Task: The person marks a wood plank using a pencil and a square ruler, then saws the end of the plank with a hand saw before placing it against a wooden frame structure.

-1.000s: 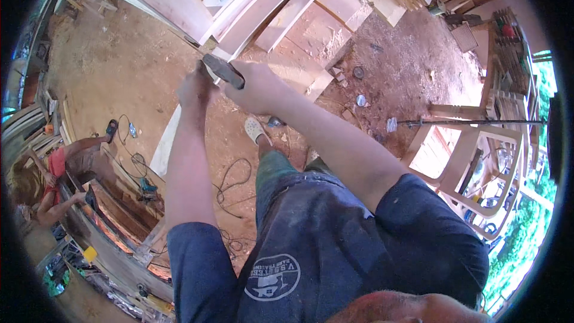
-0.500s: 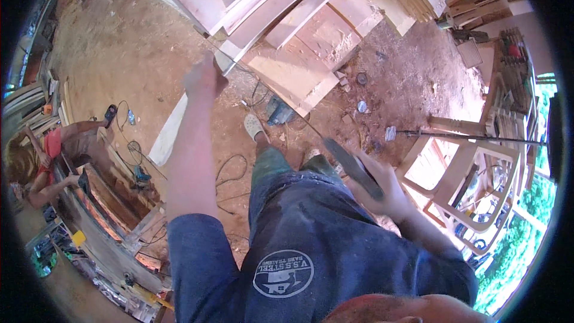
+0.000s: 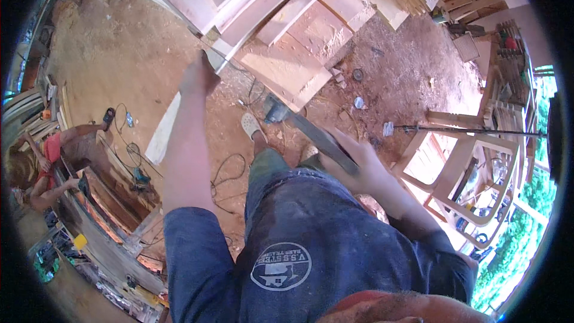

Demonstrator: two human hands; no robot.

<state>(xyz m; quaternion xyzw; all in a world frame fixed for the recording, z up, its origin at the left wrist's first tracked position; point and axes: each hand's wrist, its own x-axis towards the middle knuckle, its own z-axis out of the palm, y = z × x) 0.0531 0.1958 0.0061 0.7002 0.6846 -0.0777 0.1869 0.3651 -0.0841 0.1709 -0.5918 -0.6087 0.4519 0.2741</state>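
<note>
two hands work apart: the left hand (image 3: 200, 75) is closed on the end of a pale plank (image 3: 254, 21) in the stacked timber, while the right hand (image 3: 365, 167) grips the handle of a hammer (image 3: 311, 131) whose head points toward the stack. a swing from this far back may miss and strike the holding fingers, and the cable (image 3: 224, 173) near the feet could trip the person
</note>
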